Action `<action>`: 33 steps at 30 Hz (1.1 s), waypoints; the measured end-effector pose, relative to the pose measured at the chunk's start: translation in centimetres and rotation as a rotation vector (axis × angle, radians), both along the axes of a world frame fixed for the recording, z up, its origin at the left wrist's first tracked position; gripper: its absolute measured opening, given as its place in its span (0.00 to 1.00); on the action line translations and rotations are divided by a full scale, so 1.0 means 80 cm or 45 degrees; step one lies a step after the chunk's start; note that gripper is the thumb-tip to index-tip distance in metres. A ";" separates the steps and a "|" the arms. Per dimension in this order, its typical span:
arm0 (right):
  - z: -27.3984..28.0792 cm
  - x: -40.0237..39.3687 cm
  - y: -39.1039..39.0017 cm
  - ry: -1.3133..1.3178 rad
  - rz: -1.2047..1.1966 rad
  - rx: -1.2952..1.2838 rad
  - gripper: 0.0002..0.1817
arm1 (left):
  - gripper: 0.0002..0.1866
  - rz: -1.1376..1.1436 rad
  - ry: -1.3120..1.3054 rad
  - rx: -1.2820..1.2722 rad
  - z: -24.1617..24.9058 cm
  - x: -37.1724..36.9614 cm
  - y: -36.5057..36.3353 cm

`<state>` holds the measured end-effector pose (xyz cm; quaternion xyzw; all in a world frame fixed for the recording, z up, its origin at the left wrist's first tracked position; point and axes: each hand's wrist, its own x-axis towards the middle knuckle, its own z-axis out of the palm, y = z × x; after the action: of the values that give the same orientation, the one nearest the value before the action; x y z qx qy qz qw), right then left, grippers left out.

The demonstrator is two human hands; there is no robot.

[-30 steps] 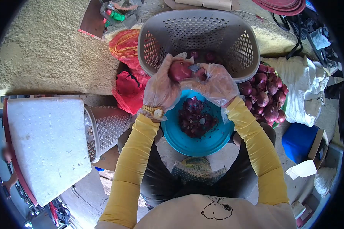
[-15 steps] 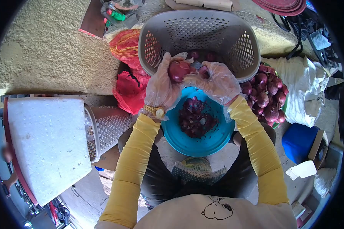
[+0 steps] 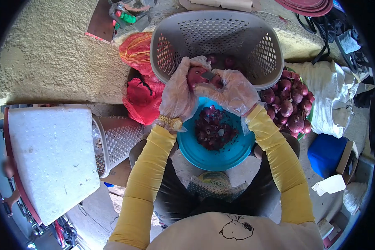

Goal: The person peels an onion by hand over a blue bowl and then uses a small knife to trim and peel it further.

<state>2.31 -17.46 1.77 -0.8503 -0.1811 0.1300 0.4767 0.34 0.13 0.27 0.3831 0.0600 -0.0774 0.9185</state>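
My left hand [image 3: 178, 92], in a clear plastic glove, is wrapped round a red onion [image 3: 196, 76] over the front of a grey perforated basket [image 3: 216, 17]. My right hand [image 3: 234, 91], gloved too, holds a small dark blade [image 3: 208, 76] against the onion's right side. Its handle is hidden by the fingers. Below both hands sits a turquoise basin [image 3: 196, 156] with onion skins and scraps [image 3: 214, 133] in it. A few onions [image 3: 229, 62] lie inside the grey basket.
Many red onions [image 3: 296, 104] are heaped at the right beside a white sack [image 3: 325, 96]. A red mesh bag [image 3: 143, 93] lies left of the basin. Further left are a white foam board [image 3: 52, 158] and another perforated basket [image 3: 121, 139]. A blue container [image 3: 326, 154] stands at the right.
My right hand has moved left, closer to my left hand, and the blade now lies over the onion. The onion has turned slightly in my left hand.
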 end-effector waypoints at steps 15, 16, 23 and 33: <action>0.005 0.001 0.003 0.197 0.100 0.021 0.33 | 0.22 -0.054 -0.010 -0.081 0.000 0.002 0.005; 0.005 0.001 0.003 0.205 0.103 0.012 0.34 | 0.22 -0.055 -0.009 -0.082 -0.001 0.001 0.004; 0.002 -0.005 0.001 0.141 0.084 0.167 0.33 | 0.22 -0.073 0.083 -0.090 -0.006 0.001 0.006; -0.013 -0.001 -0.010 -0.669 0.275 -0.240 0.30 | 0.23 -0.047 0.188 -0.047 0.005 -0.004 0.010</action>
<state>2.25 -18.29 0.74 -0.8712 -0.3749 -0.0284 0.3156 0.04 0.91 0.68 0.3604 0.1192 -0.1236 0.9168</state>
